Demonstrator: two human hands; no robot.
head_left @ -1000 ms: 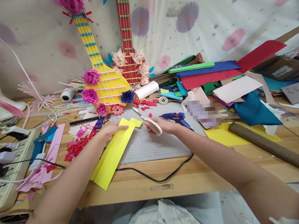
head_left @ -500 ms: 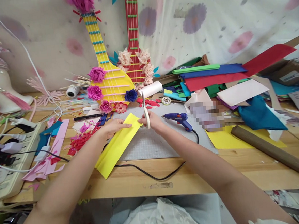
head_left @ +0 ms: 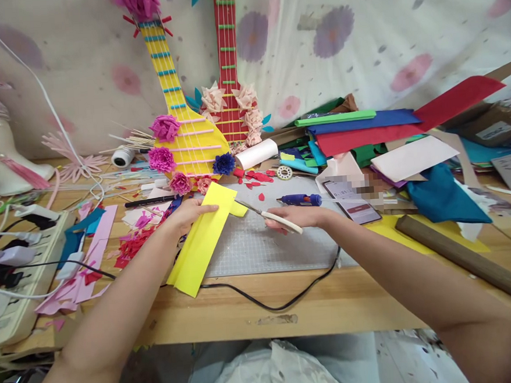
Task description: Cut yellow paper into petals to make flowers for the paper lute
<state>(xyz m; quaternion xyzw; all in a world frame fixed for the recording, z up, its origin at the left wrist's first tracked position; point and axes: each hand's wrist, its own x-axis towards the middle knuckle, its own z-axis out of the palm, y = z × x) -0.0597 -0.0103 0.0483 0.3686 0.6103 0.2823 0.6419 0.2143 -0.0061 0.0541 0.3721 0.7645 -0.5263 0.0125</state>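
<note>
A: State of the left hand?
B: Pinched closed on a long, creased yellow paper strip, thumb across its face.
A: Location of the strip?
B: Slanting over the left part of the grey gridded cutting mat, its near end above the wooden tabletop.
A: Right hand?
B: Fingers curled around white-handled metal scissors. Blades point left, towards the strip's far right edge, where a small yellow paper piece juts out. Blade contact: cannot tell.
A: Beyond that hand?
B: A blue glue gun, just beside it.
</note>
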